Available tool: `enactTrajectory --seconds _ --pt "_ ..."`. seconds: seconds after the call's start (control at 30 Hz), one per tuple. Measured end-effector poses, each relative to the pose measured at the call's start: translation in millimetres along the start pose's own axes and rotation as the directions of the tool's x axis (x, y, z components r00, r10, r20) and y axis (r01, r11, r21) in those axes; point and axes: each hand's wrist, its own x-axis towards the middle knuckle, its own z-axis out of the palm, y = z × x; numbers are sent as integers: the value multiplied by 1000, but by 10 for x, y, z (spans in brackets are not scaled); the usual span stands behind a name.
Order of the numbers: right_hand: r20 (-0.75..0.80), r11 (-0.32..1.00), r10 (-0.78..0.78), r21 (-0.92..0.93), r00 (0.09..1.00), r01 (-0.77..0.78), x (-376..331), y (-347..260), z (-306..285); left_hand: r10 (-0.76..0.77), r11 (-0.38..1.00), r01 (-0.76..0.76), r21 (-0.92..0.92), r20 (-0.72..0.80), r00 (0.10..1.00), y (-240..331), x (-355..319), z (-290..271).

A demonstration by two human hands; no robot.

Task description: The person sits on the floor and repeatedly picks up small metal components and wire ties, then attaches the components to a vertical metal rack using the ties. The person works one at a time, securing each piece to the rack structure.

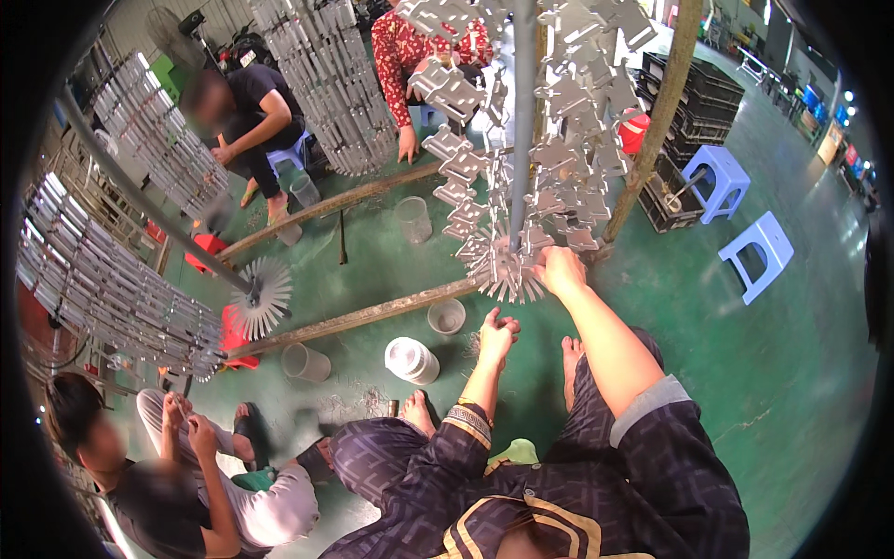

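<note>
The hanging rack at upper centre is already thick with grey metal brackets. The right hand grips its spiked bottom ring; the left hand, just below, pinches something too small to tell.

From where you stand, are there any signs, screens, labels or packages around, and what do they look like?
Signs or screens: small bright red, blue and white panels along the far right wall, too small to tell apart.
Black plastic crates: stacked upper right, behind the blue stools.
</note>
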Motion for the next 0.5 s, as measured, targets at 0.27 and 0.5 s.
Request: enactTrajectory --seconds 0.27,0.5 --pt "-73 997 -34 64 997 39 176 64 208 8 1000 -9 6 38 999 13 38 16" --pt "-118 984 -80 152 990 97 269 267 479 63 969 -61 240 -2 998 -552 234 -168"
